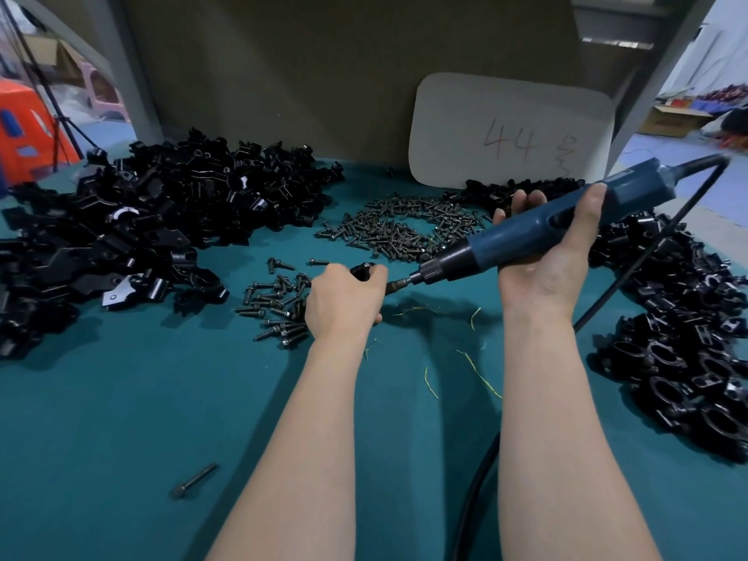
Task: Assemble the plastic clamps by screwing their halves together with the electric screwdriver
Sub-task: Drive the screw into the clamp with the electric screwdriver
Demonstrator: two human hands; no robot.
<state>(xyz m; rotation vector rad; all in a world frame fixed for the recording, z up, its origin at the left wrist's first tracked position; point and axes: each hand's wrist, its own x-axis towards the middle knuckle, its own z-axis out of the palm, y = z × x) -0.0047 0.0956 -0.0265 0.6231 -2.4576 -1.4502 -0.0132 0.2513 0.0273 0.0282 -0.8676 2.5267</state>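
Note:
My left hand (344, 299) grips a small black plastic clamp (362, 271) just above the green table, mostly hidden by the fingers. My right hand (550, 244) holds the blue electric screwdriver (538, 232), which slants down to the left. Its bit (398, 283) points into the clamp's right side next to my left fingers. Whether the bit sits in a screw head is hidden.
A big heap of loose black clamp halves (133, 228) fills the left. Screws lie in a pile (404, 228) at centre and a smaller scatter (279, 305) by my left hand. Assembled clamps (688, 350) crowd the right. The black cord (477, 479) runs under my right arm. A spare bit (193, 479) lies near the front.

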